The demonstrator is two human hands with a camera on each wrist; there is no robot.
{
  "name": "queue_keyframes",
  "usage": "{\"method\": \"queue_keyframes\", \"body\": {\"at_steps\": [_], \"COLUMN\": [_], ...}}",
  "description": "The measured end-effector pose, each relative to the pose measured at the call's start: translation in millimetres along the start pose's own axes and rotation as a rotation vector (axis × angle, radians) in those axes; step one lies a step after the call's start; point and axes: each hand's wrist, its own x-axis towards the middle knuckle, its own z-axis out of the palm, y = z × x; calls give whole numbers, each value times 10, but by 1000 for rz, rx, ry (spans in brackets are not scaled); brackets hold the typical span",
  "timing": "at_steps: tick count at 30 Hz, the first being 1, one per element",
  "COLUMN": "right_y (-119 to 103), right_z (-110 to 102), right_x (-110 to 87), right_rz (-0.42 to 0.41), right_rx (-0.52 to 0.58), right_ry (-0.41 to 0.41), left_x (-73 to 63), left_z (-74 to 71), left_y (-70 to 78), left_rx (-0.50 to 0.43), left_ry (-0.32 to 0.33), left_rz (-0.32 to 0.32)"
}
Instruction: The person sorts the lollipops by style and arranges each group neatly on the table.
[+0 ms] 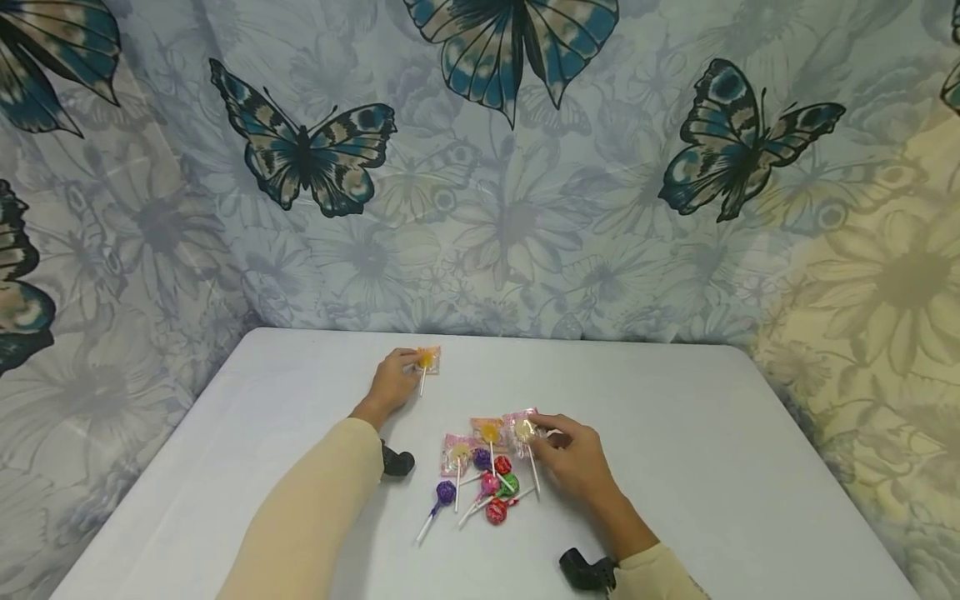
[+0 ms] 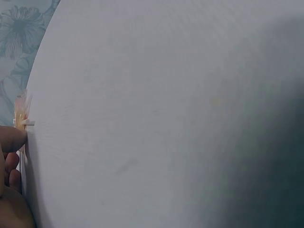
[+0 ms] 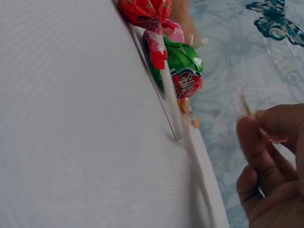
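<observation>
My left hand (image 1: 392, 383) pinches an orange-wrapped lollipop (image 1: 427, 361) by its wrapper near the back of the table, its white stick pointing down. In the left wrist view only the thumb and curled fingers show at the left edge. My right hand (image 1: 573, 454) pinches a pink-wrapped lollipop (image 1: 524, 430) at the right of a pile. That pile holds another orange-wrapped lollipop (image 1: 490, 431), a pink-wrapped one (image 1: 455, 454), purple lollipops (image 1: 446, 492), red ones (image 1: 497, 512) and a green one (image 3: 185, 71). In the right wrist view the held wrapper is blurred between thumb and finger.
The white table (image 1: 675, 467) reaches back to a wall cloth (image 1: 517, 250) printed with butterflies and flowers. Black wrist devices (image 1: 587, 572) sit at both sleeves. The lollipop sticks in the pile cross one another.
</observation>
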Motion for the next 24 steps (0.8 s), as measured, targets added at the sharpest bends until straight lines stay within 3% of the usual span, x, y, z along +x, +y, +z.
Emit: {"method": "queue_keyframes", "body": {"at_steps": [10,19,24], "right_y": [-211,-447,-627], "right_z": [-89,-154,-184], "right_x": [107,258,350], "right_rz": [41,-48,-55], "right_rx": [118,128,111], "right_ry": [51,59,70], "left_x": [11,3,8], "left_z": [-47,-31,11], "left_y": [59,5,-3], "left_rx": [-6,0,-14], "left_ry": [-1,-7,-8], "left_rz": [-16,-20,-14]}}
